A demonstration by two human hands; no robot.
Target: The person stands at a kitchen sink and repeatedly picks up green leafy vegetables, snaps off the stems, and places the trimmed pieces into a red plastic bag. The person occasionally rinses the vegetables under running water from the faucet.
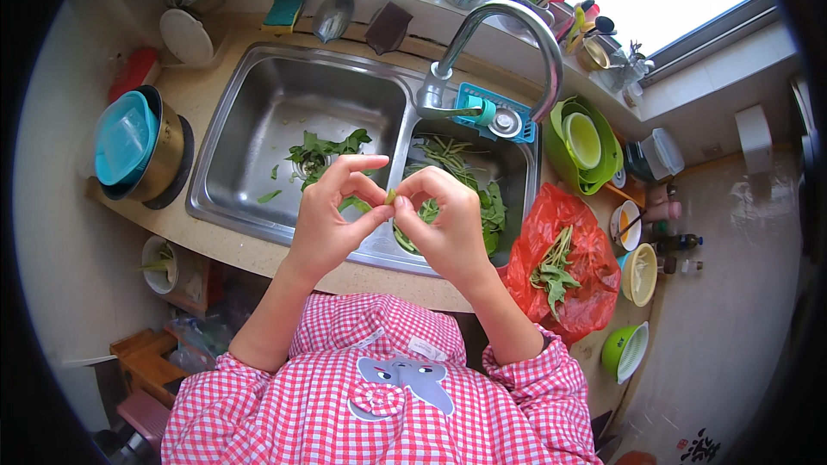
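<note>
My left hand (336, 216) and my right hand (447, 219) meet above the divider of a stainless steel double sink (210, 161). Their fingertips pinch a short piece of green stem (390, 196) between them. A green leaf shows just under my left fingers; whether it is attached to the stem piece, I cannot tell. Torn green leaves (316, 150) lie around the drain of the left basin. In the right basin, partly behind my right hand, are cut green stems (446, 154) and leaves (494, 213).
A chrome faucet (549, 45) arches over the right basin. At the right, a red plastic bag (597, 271) holds a bunch of leafy stems (555, 271). Green colanders (604, 168) stand behind it. Stacked bowls and a pot (158, 161) sit at the left counter edge.
</note>
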